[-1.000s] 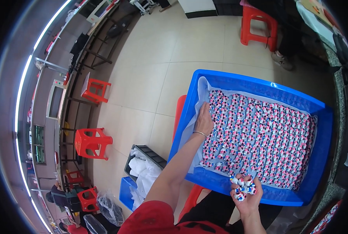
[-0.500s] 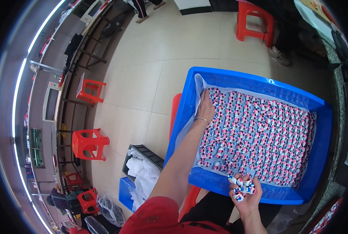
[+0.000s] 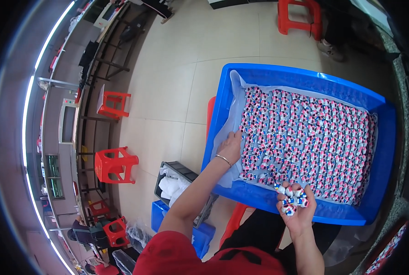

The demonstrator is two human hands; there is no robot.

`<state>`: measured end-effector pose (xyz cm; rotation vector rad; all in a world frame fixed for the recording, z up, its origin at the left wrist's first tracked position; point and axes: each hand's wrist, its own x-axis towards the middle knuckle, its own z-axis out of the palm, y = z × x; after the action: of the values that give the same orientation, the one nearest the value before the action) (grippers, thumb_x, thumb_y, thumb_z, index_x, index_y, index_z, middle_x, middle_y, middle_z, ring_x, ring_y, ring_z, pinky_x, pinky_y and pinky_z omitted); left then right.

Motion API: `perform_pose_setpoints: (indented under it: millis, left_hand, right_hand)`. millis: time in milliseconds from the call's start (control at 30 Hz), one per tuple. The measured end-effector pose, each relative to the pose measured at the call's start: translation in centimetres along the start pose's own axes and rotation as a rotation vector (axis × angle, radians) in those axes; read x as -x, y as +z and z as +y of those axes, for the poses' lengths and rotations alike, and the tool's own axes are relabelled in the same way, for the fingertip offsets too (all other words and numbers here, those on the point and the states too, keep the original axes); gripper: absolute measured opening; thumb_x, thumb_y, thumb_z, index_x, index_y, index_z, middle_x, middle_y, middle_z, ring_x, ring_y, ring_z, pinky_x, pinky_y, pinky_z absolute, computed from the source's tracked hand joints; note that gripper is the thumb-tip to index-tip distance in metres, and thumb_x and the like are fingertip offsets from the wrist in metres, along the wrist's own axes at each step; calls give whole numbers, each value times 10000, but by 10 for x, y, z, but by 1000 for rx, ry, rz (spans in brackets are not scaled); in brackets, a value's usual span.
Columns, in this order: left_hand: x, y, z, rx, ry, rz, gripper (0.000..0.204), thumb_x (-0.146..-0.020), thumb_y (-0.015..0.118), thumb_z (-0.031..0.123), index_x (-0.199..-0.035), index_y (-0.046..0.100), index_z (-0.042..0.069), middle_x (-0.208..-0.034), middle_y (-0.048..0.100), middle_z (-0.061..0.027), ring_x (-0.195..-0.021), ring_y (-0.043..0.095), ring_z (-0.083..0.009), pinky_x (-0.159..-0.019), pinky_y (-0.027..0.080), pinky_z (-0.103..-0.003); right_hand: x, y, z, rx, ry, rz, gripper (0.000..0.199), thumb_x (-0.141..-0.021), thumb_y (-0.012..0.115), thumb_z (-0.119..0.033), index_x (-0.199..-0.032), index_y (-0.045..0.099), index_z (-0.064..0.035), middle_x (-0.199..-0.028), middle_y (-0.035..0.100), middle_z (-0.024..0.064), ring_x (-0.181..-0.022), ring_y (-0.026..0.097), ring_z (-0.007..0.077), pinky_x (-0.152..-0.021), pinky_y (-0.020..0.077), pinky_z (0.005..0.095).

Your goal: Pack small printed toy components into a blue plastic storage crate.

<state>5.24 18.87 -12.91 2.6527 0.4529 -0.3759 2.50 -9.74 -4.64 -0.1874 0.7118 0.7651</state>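
Note:
A big blue plastic tray (image 3: 383, 151) lined with clear film holds rows of several small red, white and blue pieces (image 3: 310, 137). My left hand (image 3: 231, 145), a thin bracelet on its wrist, lies flat at the tray's near-left side, fingers touching the pieces in the left rows. My right hand (image 3: 297, 208) hovers over the tray's near rim, palm up, cupped around a small bunch of the same pieces (image 3: 290, 197).
The tray rests on a red stool (image 3: 234, 220). Left of it on the tiled floor stand a dark crate with white bags (image 3: 174, 183) and a blue bin (image 3: 161, 215). More red stools (image 3: 114, 162) stand further left and at the top.
My left hand has slid down the tray's left side toward me along the rows. My right hand keeps its bunch of pieces at the near rim.

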Motion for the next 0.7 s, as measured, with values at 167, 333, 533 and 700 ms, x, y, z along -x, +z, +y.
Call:
perform_pose_setpoints:
  millis: [167,333,533,700]
  left_hand:
    - [-12,14,-18,-80,6,53,322,-806,530,-50,-1110,472,38,-1089,545,-227,-954,597,-453,-817,496,-523]
    - [-11,13,-13,-59,19,65,316,-802,520,-70,-1092,478,46,-1082,541,-209,-961,597,-441,-805,492,-525]
    - [1,11,-14,-61,53,93,320,-818,501,-57,-1123,489,39,-1096,524,-198,-934,586,-441,-817,490,-524]
    - [-5,9,-11,-145,95,87,397,-791,518,-89,-1173,493,17,-1093,506,-196,-954,592,-419,-826,506,-494]
  right_hand:
    - [6,3,5,24,-2,-22,361,-958,498,-392,-930,633,-58,-1088,596,135,-785,611,269,-652,567,407]
    - [15,-7,0,37,-33,-50,363,-950,495,-380,-909,637,-48,-1099,587,130,-812,592,265,-682,537,404]
    - [20,-6,2,3,-47,-32,368,-960,482,-377,-905,632,-46,-1086,589,128,-806,592,262,-677,538,401]
    - [18,-6,4,-2,-37,-76,370,-960,485,-377,-916,635,-42,-1084,592,127,-816,592,263,-679,540,400]
